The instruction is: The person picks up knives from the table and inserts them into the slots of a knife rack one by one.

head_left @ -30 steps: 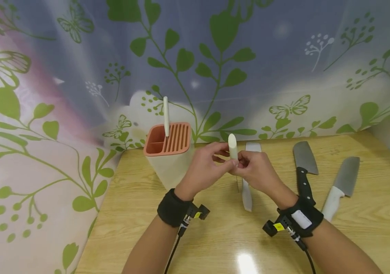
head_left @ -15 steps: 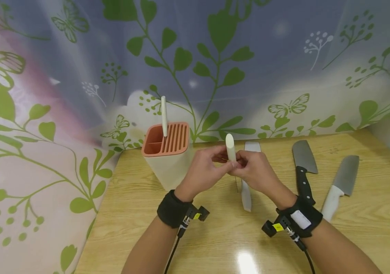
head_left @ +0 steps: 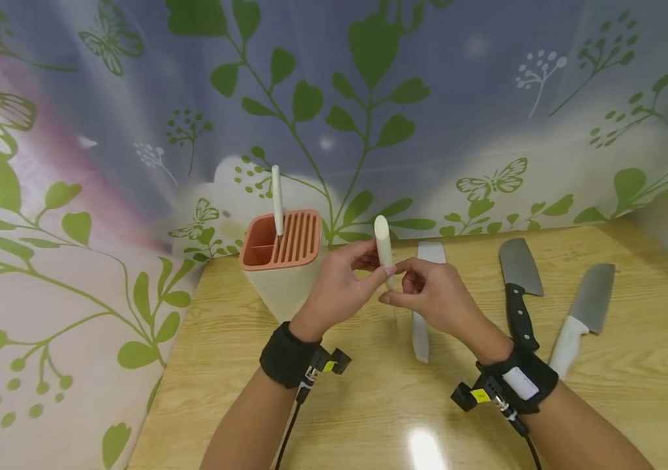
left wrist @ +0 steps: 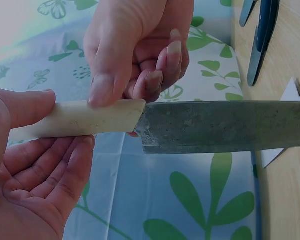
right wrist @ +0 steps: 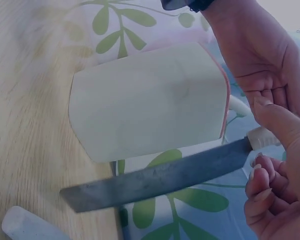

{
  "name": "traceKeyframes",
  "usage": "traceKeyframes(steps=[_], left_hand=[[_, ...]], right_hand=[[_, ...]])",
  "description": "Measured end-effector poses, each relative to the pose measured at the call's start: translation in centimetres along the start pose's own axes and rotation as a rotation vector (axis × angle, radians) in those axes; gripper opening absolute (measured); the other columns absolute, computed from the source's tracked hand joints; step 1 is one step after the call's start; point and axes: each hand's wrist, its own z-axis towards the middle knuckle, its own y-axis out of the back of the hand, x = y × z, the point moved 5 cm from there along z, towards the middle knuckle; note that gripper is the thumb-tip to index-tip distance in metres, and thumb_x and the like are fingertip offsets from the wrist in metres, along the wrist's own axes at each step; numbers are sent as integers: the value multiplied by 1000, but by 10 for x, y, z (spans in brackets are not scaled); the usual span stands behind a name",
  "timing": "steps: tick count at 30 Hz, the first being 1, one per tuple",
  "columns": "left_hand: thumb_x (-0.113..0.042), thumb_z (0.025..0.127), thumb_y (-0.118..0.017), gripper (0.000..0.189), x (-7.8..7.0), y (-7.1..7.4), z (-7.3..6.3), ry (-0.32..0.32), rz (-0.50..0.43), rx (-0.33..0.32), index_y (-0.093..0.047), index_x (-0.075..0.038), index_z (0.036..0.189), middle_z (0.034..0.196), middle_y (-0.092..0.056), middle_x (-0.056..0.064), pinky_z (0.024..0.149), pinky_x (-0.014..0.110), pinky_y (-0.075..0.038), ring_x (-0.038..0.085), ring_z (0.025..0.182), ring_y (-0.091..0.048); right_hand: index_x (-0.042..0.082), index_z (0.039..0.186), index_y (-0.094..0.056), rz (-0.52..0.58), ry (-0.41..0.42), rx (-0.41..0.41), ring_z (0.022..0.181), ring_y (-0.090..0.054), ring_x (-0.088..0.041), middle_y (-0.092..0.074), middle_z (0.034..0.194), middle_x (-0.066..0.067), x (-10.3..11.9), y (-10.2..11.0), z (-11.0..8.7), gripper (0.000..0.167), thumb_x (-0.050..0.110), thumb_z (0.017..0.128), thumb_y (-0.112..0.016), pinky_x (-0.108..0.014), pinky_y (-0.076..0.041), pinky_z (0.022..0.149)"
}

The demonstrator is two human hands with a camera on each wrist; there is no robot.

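Observation:
Between the hands, a kitchen knife with a cream handle (head_left: 383,236) hangs upright, blade down. Its long grey blade (left wrist: 215,126) shows fully in the left wrist view. My left hand (head_left: 342,281) pinches the handle near its butt, thumb on one side and fingers on the other. My right hand (head_left: 436,290) pinches the handle close to the blade, its thumb across one face and a fingertip showing past the far edge. To the left stands a cream knife block (head_left: 281,287) with an orange slotted top. Another white-handled knife (head_left: 277,196) stands in it.
On the wooden table (head_left: 222,405), a white-handled knife (head_left: 421,336) lies partly behind my right hand. Farther right lie a black-handled cleaver (head_left: 522,313) and a white-handled cleaver (head_left: 569,343). A leaf-patterned curtain (head_left: 475,130) hangs behind the table.
The held knife and my left hand have moved left, with the handle slightly higher. My right hand's thumb and index finger have spread farther apart along the handle.

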Motion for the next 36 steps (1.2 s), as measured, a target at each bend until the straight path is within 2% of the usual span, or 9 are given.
traceKeyframes(steps=[6, 10, 16, 23, 30, 36], left_hand=[[-18, 96, -65, 26, -5, 10, -1, -6, 27, -3, -65, -6, 119, 102, -68, 4, 84, 25, -55, 10, 94, -65], [-17, 96, -66, 25, -9, 17, 0, -10, 28, -25, -66, -6, 118, 100, -68, 4, 82, 25, -55, 10, 92, -65], [-12, 94, -67, 21, -17, 31, 5, -52, 7, -64, -68, -4, 114, 98, -68, 6, 81, 28, -56, 13, 89, -67], [-7, 93, -68, 26, -27, 54, 11, -92, 37, -117, -67, -1, 118, 99, -68, 9, 83, 29, -56, 17, 91, -67], [-3, 93, -67, 27, -42, 77, 14, -137, -10, -155, -66, 3, 119, 103, -68, 13, 84, 33, -55, 20, 92, -66], [-5, 94, -65, 29, -49, 90, 16, -124, -2, -170, -65, 3, 122, 105, -68, 13, 84, 33, -54, 19, 93, -66]], right_hand=[[6, 116, -68, 17, 1, -2, 59, -53, -12, -59, 70, 6, 2, 3, -9, 47, 35, 82, -81, -26, -46, 55], [8, 111, -70, 24, 18, 19, 58, -51, -11, -57, 69, 7, 1, 3, -15, 38, 35, 85, -78, -26, -46, 55], [9, 104, -71, 39, 30, 20, 56, -49, -10, -55, 67, 6, 0, 6, -22, 24, 28, 89, -74, -25, -43, 53], [9, 102, -72, 54, 43, 8, 59, -52, -10, -58, 70, 8, 0, 9, -25, 19, 26, 92, -71, -25, -45, 53], [11, 101, -73, 77, 50, -4, 59, -52, -10, -62, 73, 7, -1, 10, -29, 16, 24, 96, -66, -24, -44, 50], [11, 101, -73, 90, 45, 3, 59, -52, -10, -64, 75, 7, -2, 9, -30, 16, 23, 97, -64, -23, -43, 49]])
